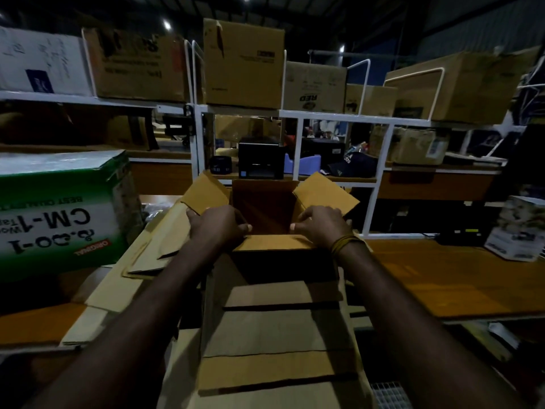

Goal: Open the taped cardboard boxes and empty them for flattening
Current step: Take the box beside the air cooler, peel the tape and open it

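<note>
Cardboard everywhere, dim warehouse light. At 9 o'clock: a green and white carton (59,214), print reading upside down ("CM-1"), sitting on the wooden bench (460,278). Above it at 10–11 o'clock, a white shelf rack (298,143) carries a white box (41,60) and a row of brown boxes (243,63) along its top tier.

Just right of the green carton, flattened cardboard sheets (153,246) lie stacked on the bench, partly tucked under the left forearm.

Centre: open cardboard box (265,211), standing on more flat cardboard (277,329) that runs down to 6 o'clock. Its top flaps are spread; the left and right ones angle outward, the near flap folds toward the camera. Inside looks dark, contents cannot be told.

Left hand (216,225) grips the near-left corner of the box, fingers curled over the left flap and the thumb on the near flap. Right hand (321,224) holds the near-right corner the same way, fingers curled over the right flap's edge. A yellow band (343,243) sits on the right wrist.

Behind the box at 12 o'clock, on the rack's middle tier: a black printer (259,160), then a dark cap (351,163) at 1 o'clock.

Bench surface is orange-brown wood, running out to 3 o'clock. A printed white box (519,228) stands at its far right edge. Overhead, a few ceiling lights (167,24) on a dark roof.
</note>
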A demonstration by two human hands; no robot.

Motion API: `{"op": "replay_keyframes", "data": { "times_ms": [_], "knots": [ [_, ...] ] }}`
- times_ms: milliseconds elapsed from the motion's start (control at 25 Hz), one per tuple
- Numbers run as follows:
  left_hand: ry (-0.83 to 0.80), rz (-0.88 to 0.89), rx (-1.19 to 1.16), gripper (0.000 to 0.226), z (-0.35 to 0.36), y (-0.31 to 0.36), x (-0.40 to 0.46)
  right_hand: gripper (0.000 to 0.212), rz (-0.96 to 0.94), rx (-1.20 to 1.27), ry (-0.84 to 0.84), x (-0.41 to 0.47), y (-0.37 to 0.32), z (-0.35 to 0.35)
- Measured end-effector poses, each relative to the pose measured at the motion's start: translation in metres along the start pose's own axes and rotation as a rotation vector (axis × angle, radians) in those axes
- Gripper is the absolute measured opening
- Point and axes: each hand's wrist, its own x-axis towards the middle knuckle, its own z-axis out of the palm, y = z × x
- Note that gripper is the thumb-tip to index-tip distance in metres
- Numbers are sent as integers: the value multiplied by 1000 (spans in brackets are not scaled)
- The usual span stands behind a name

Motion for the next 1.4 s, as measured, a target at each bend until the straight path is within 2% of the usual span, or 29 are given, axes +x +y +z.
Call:
{"op": "replay_keyframes", "data": {
  "times_ms": [80, 240, 400, 560, 640, 720, 760, 960, 1080, 1120, 1240, 1400],
  "knots": [
    [-4, -45, 64, 31, -7, 5, 6, 37, -23, 4, 62, 3, -3, -11],
    [92, -88, 257, 46, -20, 12, 16, 34, -62, 32, 119, 5, -7, -19],
    [-19, 9, 100, 38, -27, 14, 41, 35, -72, 20, 105, 8, -6, -26],
    [-113, 96, -1, 26, -24, 23, 61, 36, -109, 5, -114, 16, -10, -37],
    [-99, 87, -30, 25, -15, 27, 72, 33, -94, -62, -54, 31, -10, -37],
    [-100, 66, -60, 24, -9, 29, 81, 41, -49, -182, 56, 44, -7, -33],
    [-111, 56, -64, 22, -8, 30, 85, 46, -42, -213, 53, 50, -6, -33],
    [-331, -57, 23, 24, -3, 31, 102, 51, -181, -325, -150, 80, 2, -37],
    [-336, -152, 65, 26, 15, 22, 111, 56, -253, -426, -255, 97, 8, -27],
    [-301, -187, -18, 26, 17, 22, 108, 56, -275, -440, -278, 102, 9, -22],
    [-191, -375, -581, 22, 24, 29, 96, 54, -359, -420, -333, 121, 13, -5],
    [-151, -623, -933, 39, 34, 39, 81, 48, -425, -425, -453, 141, 16, 13]
  ]
}}
